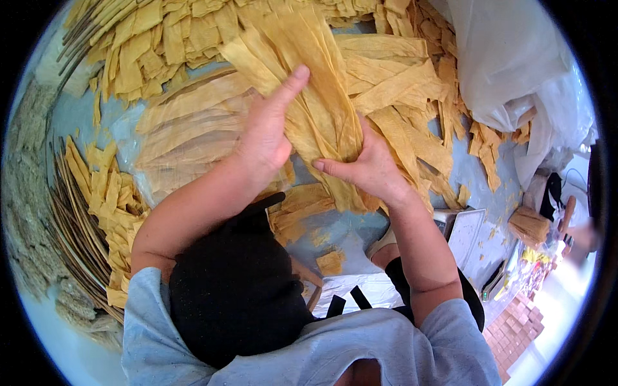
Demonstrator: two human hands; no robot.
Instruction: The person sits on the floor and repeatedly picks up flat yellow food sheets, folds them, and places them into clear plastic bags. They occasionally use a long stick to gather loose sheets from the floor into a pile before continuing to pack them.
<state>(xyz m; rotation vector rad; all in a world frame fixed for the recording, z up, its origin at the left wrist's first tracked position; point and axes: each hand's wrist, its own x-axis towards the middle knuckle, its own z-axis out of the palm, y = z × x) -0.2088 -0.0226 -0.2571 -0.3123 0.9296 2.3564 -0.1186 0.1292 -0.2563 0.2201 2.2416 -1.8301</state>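
Note:
Both hands hold one bundle of long, thin, yellow tofu-skin-like sheets (314, 96), which slants from the top middle towards my body. My left hand (270, 125) grips its left edge, thumb lying on top and fingers hidden beneath. Lower down, my right hand (369, 164) is closed around the right edge, its thumb across the near end. Left of the bundle, paler sheets (193, 125) lie in a clear plastic wrapping. More loose yellow strips (391, 77) are spread to its right, some crossing one another. Beneath the near end lies a shorter folded piece (301, 207).
Overlapping yellow strips (140, 43) cover the far side. Thin sticks (77, 217) and a strip heap (116, 212) lie at left. White plastic sheeting (507, 58) hangs at far right. Nearer are a scale-like metal tray (466, 236) and a wrapped brown bundle (529, 225).

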